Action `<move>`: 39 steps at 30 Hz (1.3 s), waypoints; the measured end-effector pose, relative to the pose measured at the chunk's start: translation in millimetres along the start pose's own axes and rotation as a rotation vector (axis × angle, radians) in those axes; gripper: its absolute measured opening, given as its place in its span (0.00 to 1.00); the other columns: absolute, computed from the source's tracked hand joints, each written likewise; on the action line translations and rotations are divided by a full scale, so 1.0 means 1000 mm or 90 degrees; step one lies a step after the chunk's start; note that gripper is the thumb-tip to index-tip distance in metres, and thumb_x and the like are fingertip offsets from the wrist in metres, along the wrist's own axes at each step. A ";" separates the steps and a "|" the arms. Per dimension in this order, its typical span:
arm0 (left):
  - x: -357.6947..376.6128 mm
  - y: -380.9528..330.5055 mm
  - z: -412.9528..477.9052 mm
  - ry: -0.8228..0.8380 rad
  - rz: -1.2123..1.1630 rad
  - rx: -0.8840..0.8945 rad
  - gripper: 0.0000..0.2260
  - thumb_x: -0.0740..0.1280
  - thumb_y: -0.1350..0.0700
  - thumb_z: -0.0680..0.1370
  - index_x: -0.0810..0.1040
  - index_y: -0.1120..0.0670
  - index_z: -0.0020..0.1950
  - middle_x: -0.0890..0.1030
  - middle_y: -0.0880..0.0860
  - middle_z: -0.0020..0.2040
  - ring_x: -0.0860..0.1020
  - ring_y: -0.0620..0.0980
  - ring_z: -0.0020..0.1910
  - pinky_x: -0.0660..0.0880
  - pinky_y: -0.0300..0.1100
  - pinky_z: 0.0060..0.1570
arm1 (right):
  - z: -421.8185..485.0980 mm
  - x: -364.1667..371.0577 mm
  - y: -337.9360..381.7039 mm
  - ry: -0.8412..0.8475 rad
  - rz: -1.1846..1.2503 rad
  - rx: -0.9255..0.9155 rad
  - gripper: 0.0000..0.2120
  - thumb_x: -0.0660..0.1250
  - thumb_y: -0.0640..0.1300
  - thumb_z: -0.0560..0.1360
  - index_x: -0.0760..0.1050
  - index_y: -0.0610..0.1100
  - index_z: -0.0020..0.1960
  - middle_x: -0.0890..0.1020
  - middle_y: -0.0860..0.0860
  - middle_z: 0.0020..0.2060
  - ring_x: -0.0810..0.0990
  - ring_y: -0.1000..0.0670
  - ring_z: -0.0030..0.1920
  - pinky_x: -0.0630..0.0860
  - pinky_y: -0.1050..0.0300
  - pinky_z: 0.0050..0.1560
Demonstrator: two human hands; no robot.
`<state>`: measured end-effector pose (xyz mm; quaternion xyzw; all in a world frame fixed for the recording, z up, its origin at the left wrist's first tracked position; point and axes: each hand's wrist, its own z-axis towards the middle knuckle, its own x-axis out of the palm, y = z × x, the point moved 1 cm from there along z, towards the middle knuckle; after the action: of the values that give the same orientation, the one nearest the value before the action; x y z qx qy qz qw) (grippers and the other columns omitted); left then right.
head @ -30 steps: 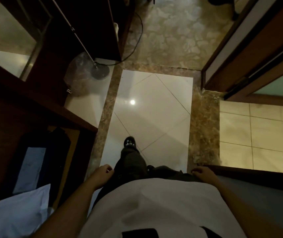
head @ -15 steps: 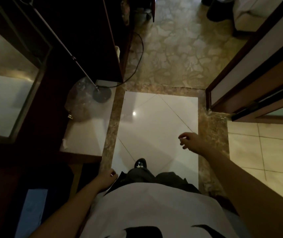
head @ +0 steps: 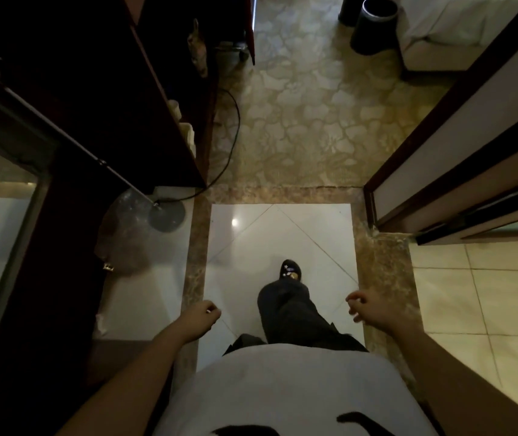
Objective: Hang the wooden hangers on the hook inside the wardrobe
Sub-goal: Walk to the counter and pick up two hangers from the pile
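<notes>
No wooden hanger and no hook show in this view. My left hand [head: 201, 316] hangs at my side over the brown floor border, fingers loosely curled, holding nothing. My right hand [head: 369, 309] hangs on the other side above the white tile, fingers loosely curled and empty. Dark wooden furniture [head: 100, 99], possibly the wardrobe, fills the left side; its inside is too dark to make out. My foot in a dark shoe [head: 291, 269] is forward on the white tile.
A floor lamp's round base [head: 167, 214] and slanted pole stand at the left with a black cable [head: 234, 133] looping over the carpet. A black bin [head: 374, 23] is at the far end. A door frame [head: 440, 146] lines the right.
I have walked forward, so the carpet and bin have come into view. My right hand has dropped back from its forward reach to my side. Both hands remain empty.
</notes>
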<state>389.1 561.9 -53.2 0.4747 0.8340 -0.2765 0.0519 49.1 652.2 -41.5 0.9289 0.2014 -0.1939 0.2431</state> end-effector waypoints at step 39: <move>-0.326 -0.378 0.301 -0.092 -0.070 0.014 0.10 0.58 0.56 0.80 0.75 0.59 0.57 0.78 0.57 0.50 0.77 0.55 0.51 0.73 0.47 0.53 | 0.348 -0.332 0.399 0.059 -0.049 -0.052 0.13 0.55 0.37 0.80 0.71 0.33 0.61 0.75 0.42 0.44 0.73 0.51 0.38 0.71 0.66 0.33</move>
<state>203.8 9.6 -37.2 0.4075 0.8499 -0.3213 0.0913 -135.0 55.3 -21.1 0.9175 0.2560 -0.1518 0.2639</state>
